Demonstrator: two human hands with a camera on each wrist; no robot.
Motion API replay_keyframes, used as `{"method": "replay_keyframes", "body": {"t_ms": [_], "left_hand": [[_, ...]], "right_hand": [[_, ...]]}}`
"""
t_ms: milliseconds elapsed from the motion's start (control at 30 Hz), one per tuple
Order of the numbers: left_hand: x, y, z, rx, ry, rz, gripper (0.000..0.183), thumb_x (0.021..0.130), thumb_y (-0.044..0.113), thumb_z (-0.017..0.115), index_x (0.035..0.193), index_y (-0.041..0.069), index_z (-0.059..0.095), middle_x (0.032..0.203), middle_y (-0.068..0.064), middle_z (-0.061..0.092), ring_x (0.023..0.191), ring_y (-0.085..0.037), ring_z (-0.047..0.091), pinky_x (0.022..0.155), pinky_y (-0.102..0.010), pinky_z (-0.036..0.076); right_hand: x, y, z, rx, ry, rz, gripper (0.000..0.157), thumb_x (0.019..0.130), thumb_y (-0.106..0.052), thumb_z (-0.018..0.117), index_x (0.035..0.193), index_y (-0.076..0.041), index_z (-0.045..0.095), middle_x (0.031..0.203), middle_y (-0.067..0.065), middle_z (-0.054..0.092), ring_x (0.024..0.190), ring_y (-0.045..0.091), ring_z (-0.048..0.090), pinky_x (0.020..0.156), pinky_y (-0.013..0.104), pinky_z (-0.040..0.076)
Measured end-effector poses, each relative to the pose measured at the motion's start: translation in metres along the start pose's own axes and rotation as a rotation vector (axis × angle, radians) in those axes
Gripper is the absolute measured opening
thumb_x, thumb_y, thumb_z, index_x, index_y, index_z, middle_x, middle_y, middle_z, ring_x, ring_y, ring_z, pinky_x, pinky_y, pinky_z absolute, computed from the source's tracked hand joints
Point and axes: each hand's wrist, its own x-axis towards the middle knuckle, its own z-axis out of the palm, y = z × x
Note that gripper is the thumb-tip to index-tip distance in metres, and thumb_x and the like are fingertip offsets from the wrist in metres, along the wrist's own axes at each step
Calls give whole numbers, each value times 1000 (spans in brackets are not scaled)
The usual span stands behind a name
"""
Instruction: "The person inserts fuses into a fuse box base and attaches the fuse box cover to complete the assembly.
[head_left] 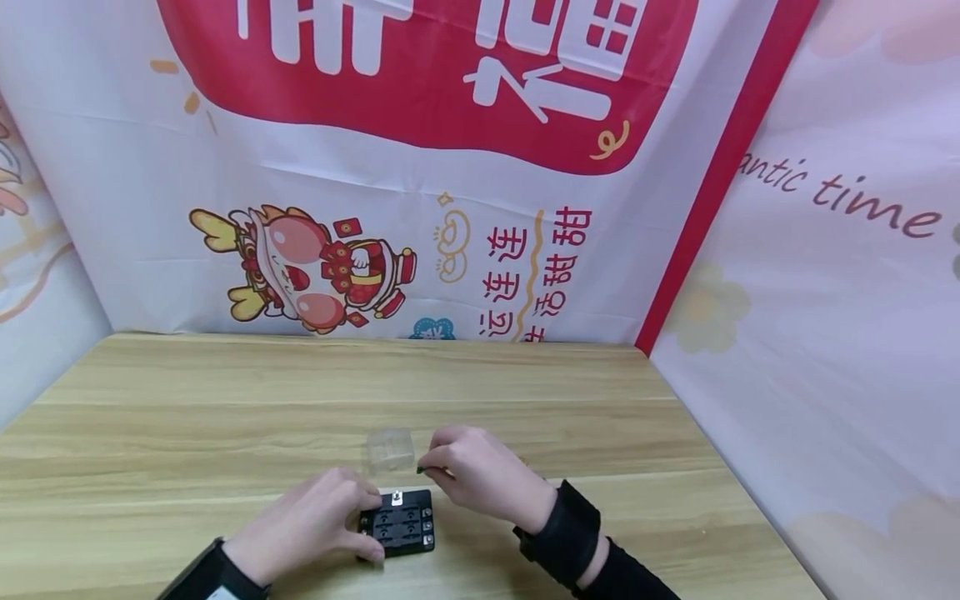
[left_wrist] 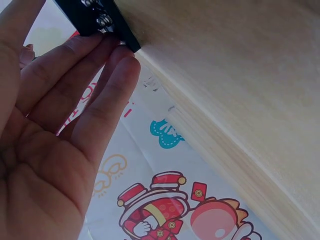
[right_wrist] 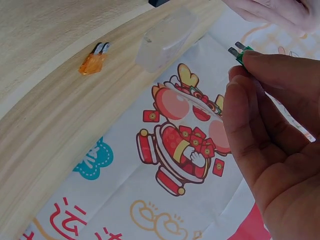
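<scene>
On the table lies a black fuse block (head_left: 406, 530) with metal screw terminals along its edges. My left hand (head_left: 318, 518) grips its left side, the thumb at the near edge and the fingers at the far one. In the left wrist view only a corner of the block (left_wrist: 120, 30) shows, against the fingertips. My right hand (head_left: 483, 473) pinches a green blade fuse (right_wrist: 242, 56) between thumb and fingers, its two metal prongs sticking out. The hand is above the table, just right of the block and apart from it.
A clear plastic cover (head_left: 390, 450) lies on the table behind the fuse block. An orange blade fuse (right_wrist: 93, 64) lies near it in the right wrist view. Behind the wooden table (head_left: 300, 400) hangs a printed cloth (head_left: 360, 183).
</scene>
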Motion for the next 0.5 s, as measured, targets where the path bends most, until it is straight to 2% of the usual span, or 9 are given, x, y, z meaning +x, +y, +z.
{"method": "replay_keyframes", "body": {"t_ms": [500], "left_hand": [[4,-1,3,-42,-17,8,60,74,57,68,108,8,71,97,9,65,79,-5,52,72,-27,46]], "right_hand": [[6,-5,-4,-14,-11,-21,6,83,-11,72,89,-13,74,78,-9,55,69,-3,46,64,6,35]]}}
